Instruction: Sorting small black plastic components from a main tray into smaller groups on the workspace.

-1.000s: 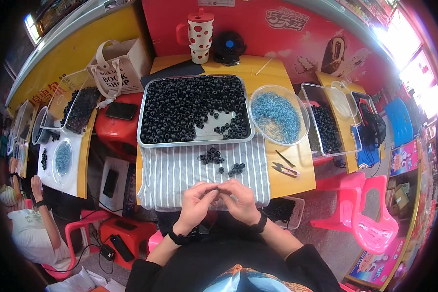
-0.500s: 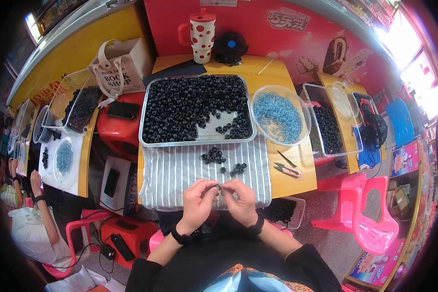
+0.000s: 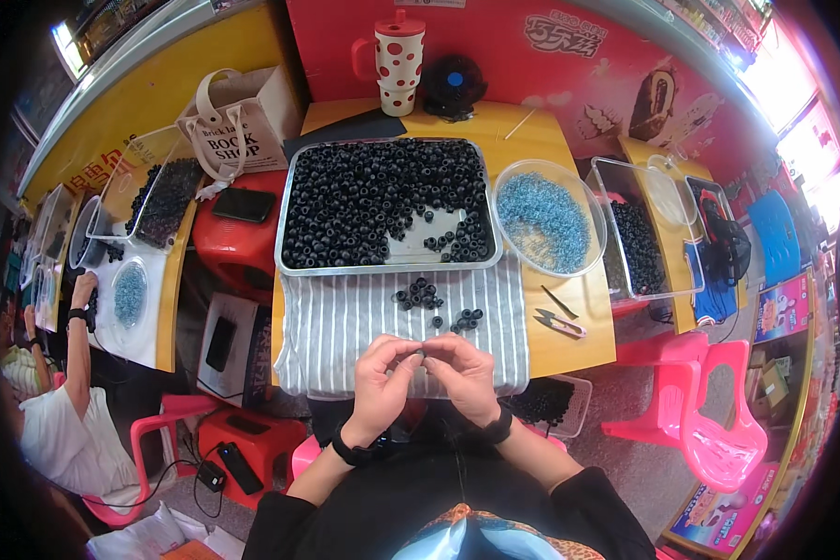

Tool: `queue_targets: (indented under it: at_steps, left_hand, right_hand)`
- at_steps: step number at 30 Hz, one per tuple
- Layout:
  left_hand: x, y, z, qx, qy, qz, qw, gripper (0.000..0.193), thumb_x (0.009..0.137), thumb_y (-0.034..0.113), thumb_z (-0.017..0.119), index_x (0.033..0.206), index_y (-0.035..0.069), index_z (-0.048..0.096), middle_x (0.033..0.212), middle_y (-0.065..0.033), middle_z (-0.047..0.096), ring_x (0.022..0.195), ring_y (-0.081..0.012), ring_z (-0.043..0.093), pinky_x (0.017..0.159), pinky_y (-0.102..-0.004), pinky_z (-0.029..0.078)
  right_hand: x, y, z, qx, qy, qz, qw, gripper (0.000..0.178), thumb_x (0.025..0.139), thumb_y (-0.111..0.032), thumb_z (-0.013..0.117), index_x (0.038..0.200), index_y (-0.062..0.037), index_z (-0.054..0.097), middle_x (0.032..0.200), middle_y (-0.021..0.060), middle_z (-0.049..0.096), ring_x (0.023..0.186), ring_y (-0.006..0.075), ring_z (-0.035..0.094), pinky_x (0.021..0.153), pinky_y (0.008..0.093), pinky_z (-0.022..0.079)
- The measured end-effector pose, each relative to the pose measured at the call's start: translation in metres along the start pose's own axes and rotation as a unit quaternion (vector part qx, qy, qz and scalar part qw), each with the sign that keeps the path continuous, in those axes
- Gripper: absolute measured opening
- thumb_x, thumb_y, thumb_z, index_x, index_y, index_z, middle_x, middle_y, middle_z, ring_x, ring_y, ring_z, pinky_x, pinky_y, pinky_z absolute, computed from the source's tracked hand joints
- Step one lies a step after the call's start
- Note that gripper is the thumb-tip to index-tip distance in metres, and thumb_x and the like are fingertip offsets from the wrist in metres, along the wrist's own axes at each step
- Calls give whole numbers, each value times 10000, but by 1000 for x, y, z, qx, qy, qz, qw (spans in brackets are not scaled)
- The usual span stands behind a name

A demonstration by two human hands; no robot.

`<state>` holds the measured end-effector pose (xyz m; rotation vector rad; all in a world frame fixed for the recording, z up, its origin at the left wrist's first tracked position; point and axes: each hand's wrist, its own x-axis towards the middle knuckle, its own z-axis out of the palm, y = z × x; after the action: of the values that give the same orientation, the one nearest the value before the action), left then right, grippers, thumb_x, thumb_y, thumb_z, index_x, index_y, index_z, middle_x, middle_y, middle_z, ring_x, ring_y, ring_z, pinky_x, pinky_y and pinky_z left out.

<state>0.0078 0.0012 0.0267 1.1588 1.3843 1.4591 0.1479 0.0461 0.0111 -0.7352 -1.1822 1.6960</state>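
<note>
Above the front edge of a grey-and-white striped cloth (image 3: 322, 327), my left hand (image 3: 385, 378) and my right hand (image 3: 463, 378) meet in a pinch. Between the fingertips is a small dark piece that looks like a black bead (image 3: 424, 353), mostly covered by fingers. A thin thread (image 3: 459, 457) hangs below, against my dark clothing. Just beyond my hands, loose black beads (image 3: 420, 294) lie in two small groups on the cloth. Behind them stands a metal tray (image 3: 392, 272) heaped with black beads, its front right part bare.
Right of the tray are a round clear tub (image 3: 599, 219) of small blue beads, thread snips (image 3: 560, 324) and a thin dark tool (image 3: 558, 301). A polka-dot tumbler (image 3: 399, 70) and small fan (image 3: 454, 86) stand behind. Another person's hand (image 3: 84, 289) works at the left table.
My hands stay pinched together with small finger shifts. The view has shifted slightly. At the left table, the other person's hand has reached farther forward, to the dark beads beside a bowl.
</note>
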Motion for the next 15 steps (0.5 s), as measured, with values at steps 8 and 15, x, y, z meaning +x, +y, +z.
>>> queue_targets:
  at_steps: [8,15]
  left_hand:
    - [0,8,7,97,-12,46,994,98,853,-64,587,941,-43,627,893,-84,585,756,-134,614,666,-249,490]
    - [-2,2,14,131,13,69,989,114,867,-66,550,971,-38,589,886,-96,571,729,-151,608,640,-266,495]
  right_hand:
    - [2,1,1,-47,31,-49,997,155,801,118,568,913,19,612,882,34,594,783,89,604,683,238,499]
    - [12,-17,1,-366,14,-175,914,158,657,80,583,785,-10,557,725,100,522,543,204,539,471,299,412]
